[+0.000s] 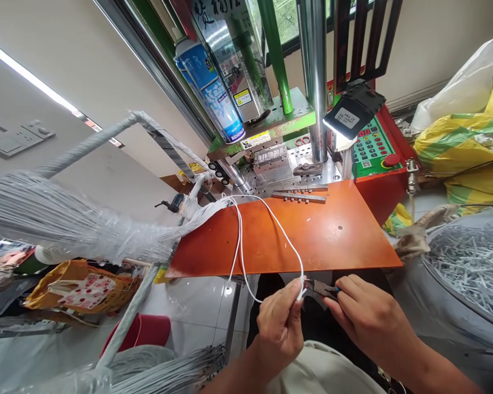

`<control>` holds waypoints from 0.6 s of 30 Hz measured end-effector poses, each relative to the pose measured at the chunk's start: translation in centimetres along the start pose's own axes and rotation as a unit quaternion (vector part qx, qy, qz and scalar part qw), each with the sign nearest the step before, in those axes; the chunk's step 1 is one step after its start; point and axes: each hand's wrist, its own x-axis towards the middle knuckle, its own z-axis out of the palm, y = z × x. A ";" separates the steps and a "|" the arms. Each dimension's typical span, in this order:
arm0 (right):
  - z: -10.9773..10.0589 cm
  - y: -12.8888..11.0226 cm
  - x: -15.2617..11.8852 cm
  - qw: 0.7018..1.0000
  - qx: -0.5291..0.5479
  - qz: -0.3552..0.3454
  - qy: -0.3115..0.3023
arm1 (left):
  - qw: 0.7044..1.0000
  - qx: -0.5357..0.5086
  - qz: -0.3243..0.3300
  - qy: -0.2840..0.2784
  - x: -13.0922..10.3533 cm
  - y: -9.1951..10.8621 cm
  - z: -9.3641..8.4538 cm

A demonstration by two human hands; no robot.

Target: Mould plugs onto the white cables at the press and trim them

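Note:
My left hand pinches a white cable near its end, just in front of the orange table's near edge. The cable loops up over the table toward a large bundle of similar cables at the left. A small pair of pliers or cutters is closed in my right hand, with its jaws right at the cable end by my left fingertips. Whether the jaws grip the cable I cannot tell. Another white cable hangs over the table edge beside my left hand.
Behind the orange table stands a green press with metal mould blocks and two metal bars. A spray can hangs at its left. The wrapped cable bundle fills the left. At right are a control panel and a scrap-filled bag.

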 end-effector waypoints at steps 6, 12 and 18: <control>0.2 -0.2 -0.1 0.998 -0.037 0.034 0.033 | 1.000 0.004 -0.009 -0.011 0.1 0.1 0.1; 0.3 -0.5 0.2 0.993 -0.074 0.070 0.055 | 1.000 -0.029 -0.001 -0.010 0.7 0.2 0.4; -0.3 0.5 0.4 1.000 -0.021 0.014 0.019 | 0.997 -0.073 -0.013 -0.030 1.0 -0.3 -0.2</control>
